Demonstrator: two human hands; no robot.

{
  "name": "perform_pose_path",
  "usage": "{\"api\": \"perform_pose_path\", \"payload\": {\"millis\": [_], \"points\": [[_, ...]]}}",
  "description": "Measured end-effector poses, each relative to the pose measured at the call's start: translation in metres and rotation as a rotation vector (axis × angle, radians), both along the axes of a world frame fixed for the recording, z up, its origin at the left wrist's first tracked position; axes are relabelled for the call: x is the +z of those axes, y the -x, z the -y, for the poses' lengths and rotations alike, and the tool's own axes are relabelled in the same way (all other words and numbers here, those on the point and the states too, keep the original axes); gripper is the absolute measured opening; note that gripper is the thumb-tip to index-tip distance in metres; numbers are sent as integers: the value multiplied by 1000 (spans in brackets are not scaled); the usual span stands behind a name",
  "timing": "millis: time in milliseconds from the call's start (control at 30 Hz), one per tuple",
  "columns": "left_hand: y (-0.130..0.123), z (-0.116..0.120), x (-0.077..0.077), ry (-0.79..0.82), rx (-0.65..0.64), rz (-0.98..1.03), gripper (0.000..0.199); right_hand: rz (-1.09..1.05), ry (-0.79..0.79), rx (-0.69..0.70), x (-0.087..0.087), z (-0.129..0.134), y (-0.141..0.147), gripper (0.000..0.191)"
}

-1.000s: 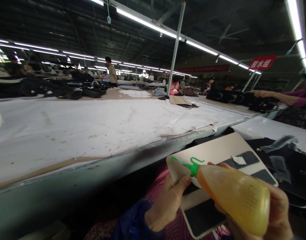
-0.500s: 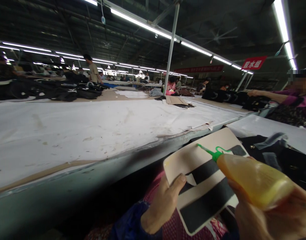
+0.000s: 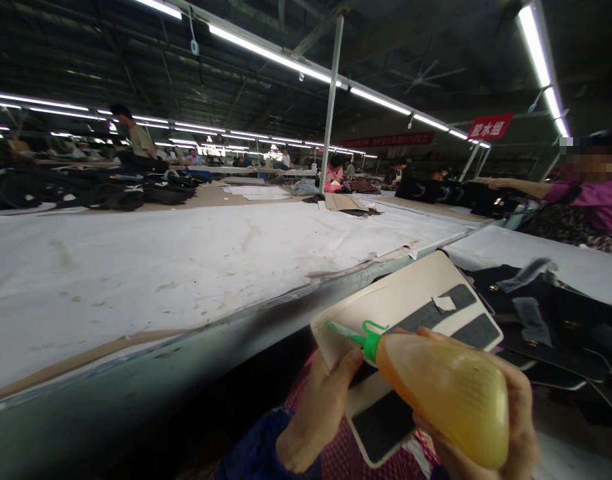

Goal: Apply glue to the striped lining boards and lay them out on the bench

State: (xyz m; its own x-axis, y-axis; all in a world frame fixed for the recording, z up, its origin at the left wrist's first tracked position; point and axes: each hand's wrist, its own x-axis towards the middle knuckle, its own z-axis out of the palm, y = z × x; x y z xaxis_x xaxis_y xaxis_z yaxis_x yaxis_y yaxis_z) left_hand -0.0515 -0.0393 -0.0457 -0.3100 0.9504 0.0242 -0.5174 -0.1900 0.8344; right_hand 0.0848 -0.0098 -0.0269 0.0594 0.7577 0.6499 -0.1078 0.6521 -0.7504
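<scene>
My left hand [image 3: 319, 407] grips the near left edge of a cream panel [image 3: 411, 283] with rounded corners, thumb on top. Dark rectangular patches [image 3: 386, 423] and a small white scrap [image 3: 444, 304] show on its face. In my right hand [image 3: 519, 407] lies a squeeze bottle [image 3: 446, 393] of yellow liquid, its fingers wrapped around the body. The bottle's green nozzle [image 3: 349, 333] points left, its tip at the panel's left corner. A green cap loop curls above the nozzle. The bottle hides part of the panel.
A white-covered table [image 3: 151, 267] with a pale green edge stretches ahead. Black pieces with metal fittings [image 3: 531, 313] lie at the right. Beyond them a person in purple [image 3: 596, 207] reaches across black items. A metal post [image 3: 331, 107] rises from the table.
The bottle has moved left and down along the panel, its tip now near the left corner. The white scrap now shows on the upper dark patch. The view has shifted slightly right.
</scene>
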Motion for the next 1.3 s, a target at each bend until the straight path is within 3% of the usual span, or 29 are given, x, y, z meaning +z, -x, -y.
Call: {"api": "perform_pose_path", "payload": {"millis": [167,267,333,467,533,733,933,1000,1167,1300], "points": [[7,0,-10,27,74,-114,35,-161,-98,-355,7,-32,-2,61],[9,-2,-13,60,95,-111,43,-180,-182,-463,8,-46,-6,62],[10,-1,-12,84,122,-111,48,-179,-180,-446,6,-45,-9,64],[8,1,-6,111,176,-82,43,-134,-119,-274,0,-31,-10,63],[8,1,-5,109,225,-74,38,-157,-139,-292,0,-25,-9,64],[11,-1,-12,128,183,-45,45,-105,-71,-208,8,-21,-8,61],[16,-1,-13,201,246,-42,50,-219,-206,-422,7,-35,-8,65],[16,-1,-11,182,257,-43,48,-201,-253,-361,5,-32,-6,67],[15,0,-2,77,34,59,44,-125,-232,12,5,-15,2,54],[15,1,0,113,157,45,49,-160,-276,-122,4,-17,-1,61]]}}
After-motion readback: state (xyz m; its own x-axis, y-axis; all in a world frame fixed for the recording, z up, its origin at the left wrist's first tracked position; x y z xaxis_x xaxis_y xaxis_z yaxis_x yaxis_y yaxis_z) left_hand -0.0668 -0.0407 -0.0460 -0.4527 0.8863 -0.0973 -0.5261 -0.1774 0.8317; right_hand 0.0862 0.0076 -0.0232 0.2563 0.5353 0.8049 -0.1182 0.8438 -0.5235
